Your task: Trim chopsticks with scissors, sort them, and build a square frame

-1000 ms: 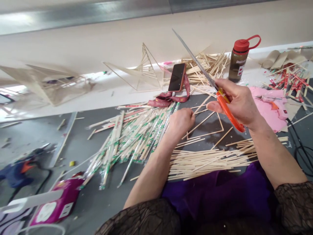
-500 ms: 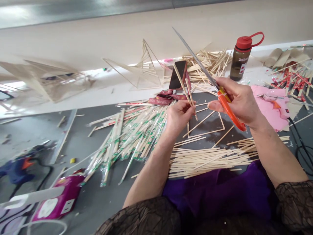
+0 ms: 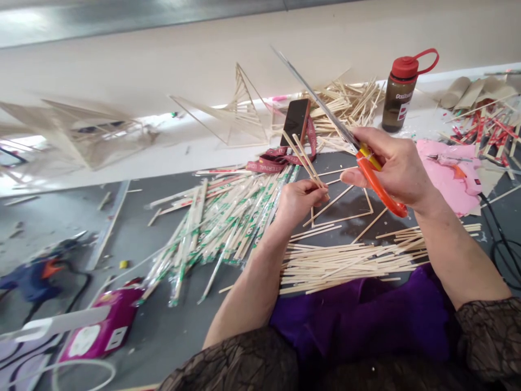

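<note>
Left hand (image 3: 299, 202) gripped two sticks (image 3: 303, 158); right hand (image 3: 401, 168) clasped scissors (image 3: 376, 184). Stick triangle (image 3: 344, 220) laid out, 12 o'clock; wrapped chopsticks (image 3: 220, 222) unopened, 9 o'clock.

A second ago our left hand (image 3: 299, 201) lay fisted on the grey table (image 3: 134, 239). We have since raised it, and it now pinches two thin sticks (image 3: 303, 160). Half a second ago they stood steeper and higher, and now they slant up-left below the phone (image 3: 295, 122). In our right hand (image 3: 396, 168) the scissors (image 3: 337, 126) have swung their blade tip slightly leftward.
</note>
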Action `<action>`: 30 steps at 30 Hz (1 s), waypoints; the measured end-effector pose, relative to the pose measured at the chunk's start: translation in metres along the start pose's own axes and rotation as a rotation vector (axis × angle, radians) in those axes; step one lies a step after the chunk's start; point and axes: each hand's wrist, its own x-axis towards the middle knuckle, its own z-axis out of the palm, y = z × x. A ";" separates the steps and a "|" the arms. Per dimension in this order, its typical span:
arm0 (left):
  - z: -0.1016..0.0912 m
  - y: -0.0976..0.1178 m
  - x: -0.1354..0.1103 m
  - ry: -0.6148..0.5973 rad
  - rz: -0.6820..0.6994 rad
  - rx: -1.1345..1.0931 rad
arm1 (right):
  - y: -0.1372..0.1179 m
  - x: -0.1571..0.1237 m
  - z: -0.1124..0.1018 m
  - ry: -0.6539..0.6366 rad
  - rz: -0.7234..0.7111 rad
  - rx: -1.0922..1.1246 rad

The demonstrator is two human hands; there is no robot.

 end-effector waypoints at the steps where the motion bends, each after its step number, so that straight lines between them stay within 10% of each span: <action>1: 0.001 0.000 0.000 0.012 0.000 0.000 | 0.000 0.000 0.000 -0.001 -0.004 -0.002; 30: 0.002 0.007 -0.007 -0.019 0.135 0.244 | 0.005 -0.004 0.005 0.035 0.195 0.103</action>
